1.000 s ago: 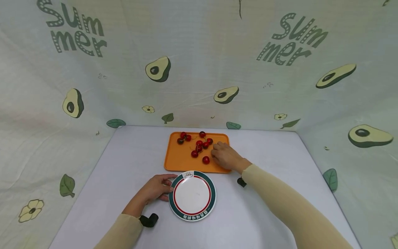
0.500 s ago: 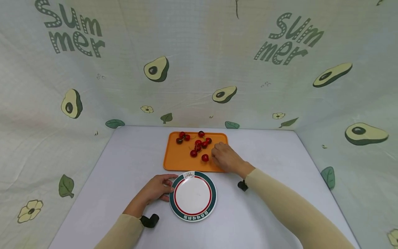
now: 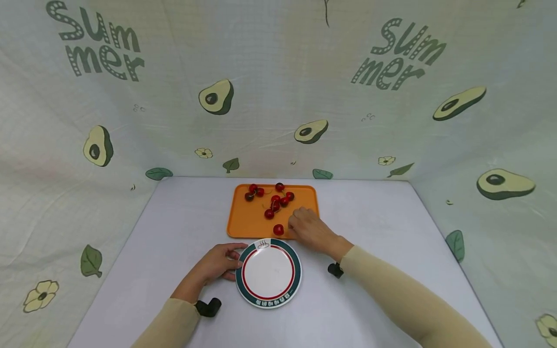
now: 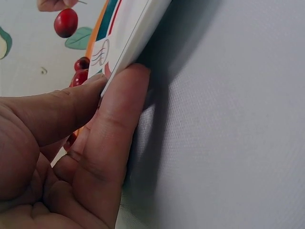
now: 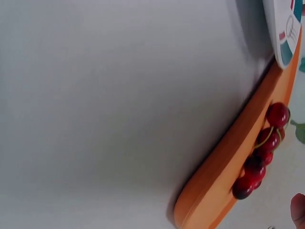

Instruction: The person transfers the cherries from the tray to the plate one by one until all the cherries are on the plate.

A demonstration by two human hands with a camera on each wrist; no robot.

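Observation:
My left hand [image 3: 219,263] pinches the rim of a white plate [image 3: 268,275] with a green border and red ring. In the left wrist view, the thumb lies on the rim and a finger supports it from below. My right hand [image 3: 308,229], fingers curled, is over the near right part of an orange tray [image 3: 243,223]. A red cherry [image 3: 278,229] hangs at its fingertips, apparently by the stem; the left wrist view shows this cherry [image 4: 66,23] just below the fingers. The right wrist view barely catches the hand at its edge.
Several more cherries [image 3: 275,206] lie in the tray's middle, and a small group [image 3: 253,192] sits at its far left. The plate's far rim comes close to the tray's near edge. Behind the white table [image 3: 361,212] hangs a printed cloth [image 3: 261,63].
My right hand has moved left and toward me, with the cherry moving along with it toward the plate. The left hand keeps its hold on the plate rim.

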